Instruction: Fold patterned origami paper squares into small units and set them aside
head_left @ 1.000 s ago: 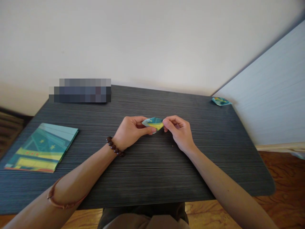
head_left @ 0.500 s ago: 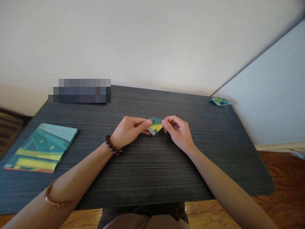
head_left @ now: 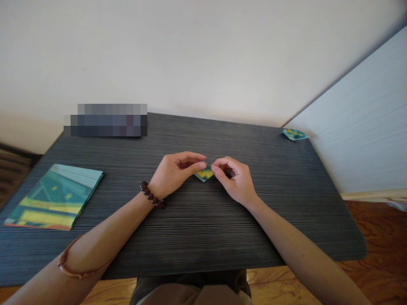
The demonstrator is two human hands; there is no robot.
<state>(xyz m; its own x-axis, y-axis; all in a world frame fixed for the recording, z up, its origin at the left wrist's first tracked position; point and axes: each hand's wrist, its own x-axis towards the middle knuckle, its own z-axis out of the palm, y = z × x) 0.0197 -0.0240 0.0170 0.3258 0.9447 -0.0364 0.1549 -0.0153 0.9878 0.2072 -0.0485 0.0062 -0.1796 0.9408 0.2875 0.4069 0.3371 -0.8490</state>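
A small folded paper (head_left: 205, 173), green and yellow with a pale edge, sits low over the middle of the table with one corner pointing toward me. My right hand (head_left: 235, 178) pinches its right corner between thumb and forefinger. Over the paper's left side is my left hand (head_left: 174, 171), its fingers stretched out and the thumb apart from them. The left thumb covers part of the paper's upper left edge; whether it touches is hard to see. A dark bead bracelet (head_left: 152, 195) circles my left wrist.
On the left of the dark table (head_left: 203, 237) lies a stack of similar printed paper sheets (head_left: 54, 199). A folded paper piece (head_left: 295, 134) rests at the far right corner. A blurred-out object (head_left: 108, 123) stands at the back left, by the wall (head_left: 203, 59).
My left hand has loosened from the paper, its fingers lifting away from the thumb. The paper and my right hand have shifted slightly left, and the paper sits a little lower.
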